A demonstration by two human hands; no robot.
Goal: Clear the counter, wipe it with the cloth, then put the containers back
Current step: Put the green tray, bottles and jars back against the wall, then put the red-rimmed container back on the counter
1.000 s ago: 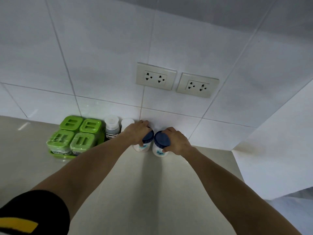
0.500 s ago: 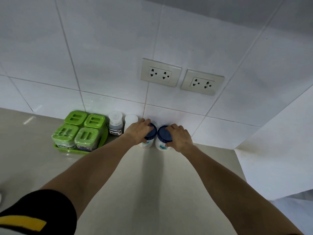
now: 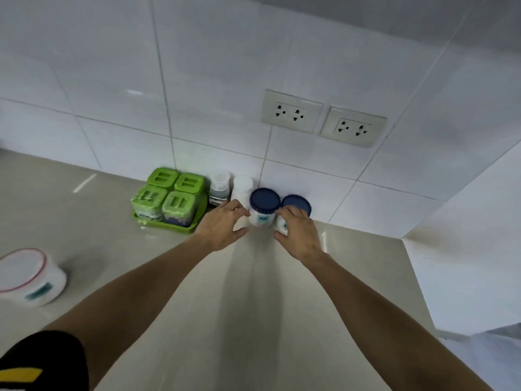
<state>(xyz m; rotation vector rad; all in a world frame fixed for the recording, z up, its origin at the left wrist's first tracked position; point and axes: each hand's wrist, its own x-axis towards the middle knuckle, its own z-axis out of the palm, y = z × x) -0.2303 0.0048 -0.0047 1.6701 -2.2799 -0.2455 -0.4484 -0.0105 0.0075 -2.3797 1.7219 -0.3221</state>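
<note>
**Both hands at the blue-lid jars by the far wall**

Two white plastic jars w/ dark blue round lids stand side by side on the pale beige worktop (image 3: pixel 253 320), against the white tiled wall (image 3: pixel 197 80) at the far edge. Left jar (image 3: pixel 263 207) fully visible, blue label facing near; right jar (image 3: pixel 296 206) partly covered. Left hand (image 3: pixel 222 228) is spread, fingers loose, tips just beside the left jar's left side; contact unclear. Right hand (image 3: pixel 298 235) is cupped over the right jar's near side, fingers resting on the lid edge; can't tell if it grips.

Left of the jars, along the wall: white-capped opaque bottle (image 3: pixel 242 187), clear bottle w/ dark contents & label (image 3: pixel 219 189), then a green plastic tray of four green-lidded boxes (image 3: pixel 169 198). Near left, well apart: a round white tub w/ pink-rimmed lid (image 3: pixel 29 276). Two beige double sockets (image 3: pixel 324 118) on the wall above.
</note>
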